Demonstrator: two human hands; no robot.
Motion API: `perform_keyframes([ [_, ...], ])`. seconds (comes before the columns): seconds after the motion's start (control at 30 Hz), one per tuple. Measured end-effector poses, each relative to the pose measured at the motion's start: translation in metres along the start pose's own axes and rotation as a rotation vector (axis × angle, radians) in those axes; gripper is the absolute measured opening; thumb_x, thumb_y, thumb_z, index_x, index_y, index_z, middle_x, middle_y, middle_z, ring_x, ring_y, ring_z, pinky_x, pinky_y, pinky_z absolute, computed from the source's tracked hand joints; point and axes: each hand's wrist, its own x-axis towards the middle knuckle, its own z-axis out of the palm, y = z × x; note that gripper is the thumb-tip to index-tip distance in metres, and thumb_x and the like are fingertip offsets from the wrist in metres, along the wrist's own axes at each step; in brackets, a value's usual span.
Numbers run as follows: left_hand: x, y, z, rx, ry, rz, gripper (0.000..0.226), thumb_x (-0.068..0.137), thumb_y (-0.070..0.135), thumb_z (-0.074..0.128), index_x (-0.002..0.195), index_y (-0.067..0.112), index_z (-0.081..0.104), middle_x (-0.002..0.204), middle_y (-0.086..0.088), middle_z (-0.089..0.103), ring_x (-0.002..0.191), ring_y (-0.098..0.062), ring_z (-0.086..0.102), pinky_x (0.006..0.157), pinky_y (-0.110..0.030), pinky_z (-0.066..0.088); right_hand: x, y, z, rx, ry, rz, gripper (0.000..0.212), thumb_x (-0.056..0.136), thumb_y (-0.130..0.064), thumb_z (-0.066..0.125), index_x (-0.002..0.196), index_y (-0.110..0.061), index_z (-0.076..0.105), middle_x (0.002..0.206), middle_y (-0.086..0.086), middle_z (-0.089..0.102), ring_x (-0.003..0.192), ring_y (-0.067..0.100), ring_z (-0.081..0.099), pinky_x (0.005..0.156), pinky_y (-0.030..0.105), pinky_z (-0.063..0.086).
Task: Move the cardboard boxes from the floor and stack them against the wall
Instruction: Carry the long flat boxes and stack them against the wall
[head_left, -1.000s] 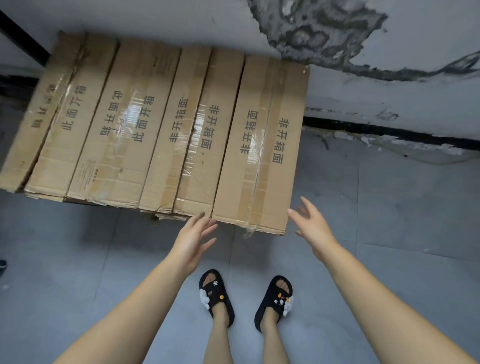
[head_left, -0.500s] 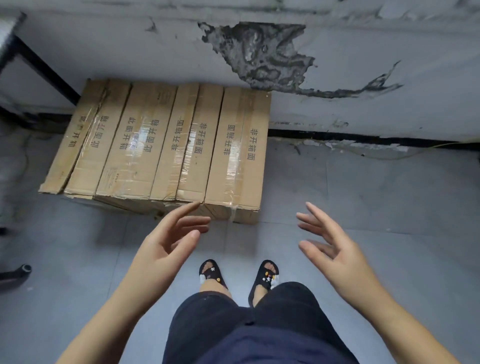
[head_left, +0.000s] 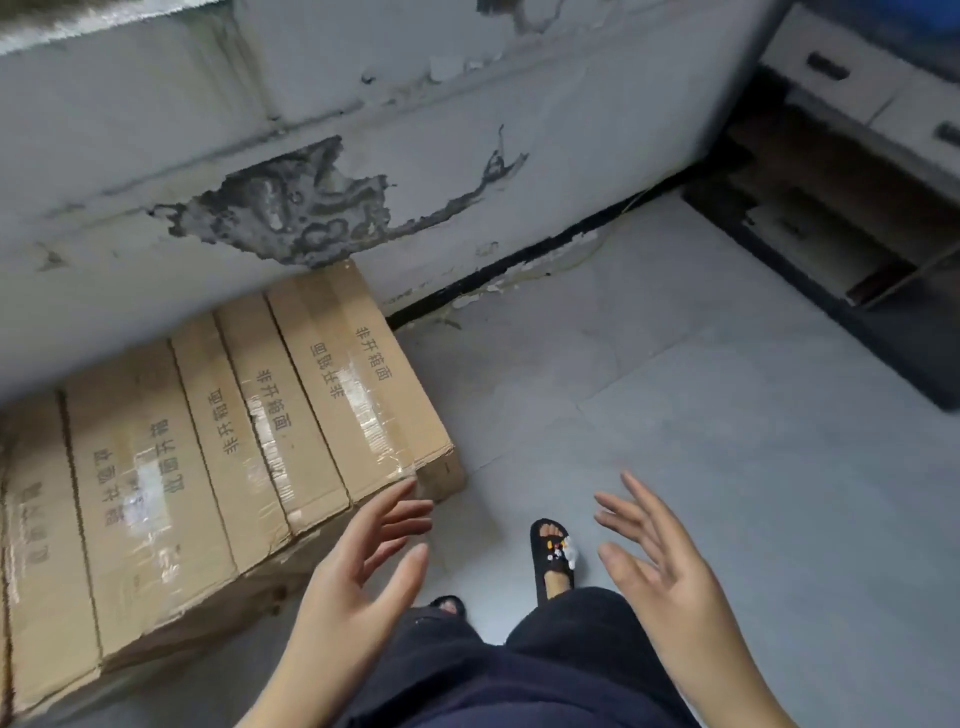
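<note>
Both of your hands are released, fingers spread, holding nothing: left hand (head_left: 363, 566) near the closest box corner, right hand (head_left: 657, 566) over bare floor (head_left: 727, 441). Cardboard boxes (head_left: 208, 452) lie side by side on the floor, far ends against the peeling wall (head_left: 415, 156).

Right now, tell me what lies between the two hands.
In the head view, between the left hand and right hand lie a sandalled foot on bare grey floor tile and the person's dark shorts.
</note>
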Motion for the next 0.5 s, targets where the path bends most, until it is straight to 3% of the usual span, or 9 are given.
perform_keyframes([
  [0.07, -0.004, -0.005, -0.012, 0.023, -0.092, 0.028, 0.043, 0.073, 0.046, 0.057, 0.116, 0.052, 0.055, 0.109, 0.011, 0.067, 0.104, -0.012, 0.064, 0.089, -0.020, 0.049, -0.033, 0.013, 0.013, 0.020, 0.120, -0.002, 0.053, 0.082, -0.031, 0.067, 0.129, -0.041, 0.047, 0.121, -0.022, 0.061, 0.115, 0.000, 0.057, 0.088, 0.013, 0.047],
  [0.17, -0.010, -0.007, -0.019, 0.041, -0.234, 0.058, 0.043, 0.073, 0.046, 0.057, 0.116, 0.048, 0.056, 0.108, 0.010, 0.067, 0.102, -0.013, 0.065, 0.088, -0.019, 0.050, -0.084, 0.023, 0.027, 0.023, 0.294, 0.005, 0.064, 0.084, -0.001, 0.063, 0.126, -0.048, 0.051, 0.120, -0.020, 0.062, 0.113, 0.001, 0.058, 0.087, 0.011, 0.047],
  [0.23, -0.017, -0.004, -0.014, 0.052, -0.355, 0.085, 0.042, 0.072, 0.045, 0.057, 0.115, 0.047, 0.056, 0.107, 0.009, 0.067, 0.100, -0.013, 0.065, 0.087, -0.020, 0.050, -0.119, 0.027, 0.031, 0.056, 0.431, 0.031, 0.058, 0.082, -0.008, 0.062, 0.128, -0.041, 0.049, 0.119, -0.020, 0.062, 0.112, 0.002, 0.060, 0.084, 0.009, 0.046],
  [0.33, -0.031, 0.001, 0.002, 0.059, -0.517, 0.136, 0.041, 0.072, 0.042, 0.058, 0.112, 0.052, 0.058, 0.105, 0.007, 0.068, 0.098, -0.013, 0.066, 0.087, -0.022, 0.051, -0.171, 0.031, 0.032, 0.126, 0.669, 0.053, 0.055, 0.075, -0.032, 0.062, 0.128, -0.036, 0.047, 0.119, -0.019, 0.063, 0.111, 0.003, 0.060, 0.083, 0.009, 0.047],
  [0.4, -0.042, 0.006, 0.018, 0.071, -0.622, 0.179, 0.041, 0.073, 0.042, 0.058, 0.111, 0.054, 0.058, 0.104, 0.008, 0.069, 0.097, -0.014, 0.067, 0.087, -0.024, 0.052, -0.203, 0.035, 0.029, 0.158, 0.824, 0.057, 0.056, 0.074, -0.045, 0.063, 0.128, -0.037, 0.048, 0.120, -0.016, 0.063, 0.111, 0.005, 0.061, 0.086, 0.015, 0.050],
  [0.5, -0.064, 0.016, 0.050, 0.072, -0.782, 0.218, 0.041, 0.071, 0.041, 0.057, 0.110, 0.054, 0.059, 0.105, 0.008, 0.069, 0.098, -0.013, 0.067, 0.087, -0.021, 0.051, -0.253, 0.042, 0.021, 0.192, 1.011, 0.074, 0.056, 0.074, -0.047, 0.061, 0.127, -0.039, 0.048, 0.120, -0.017, 0.063, 0.110, 0.005, 0.062, 0.091, 0.024, 0.050],
])
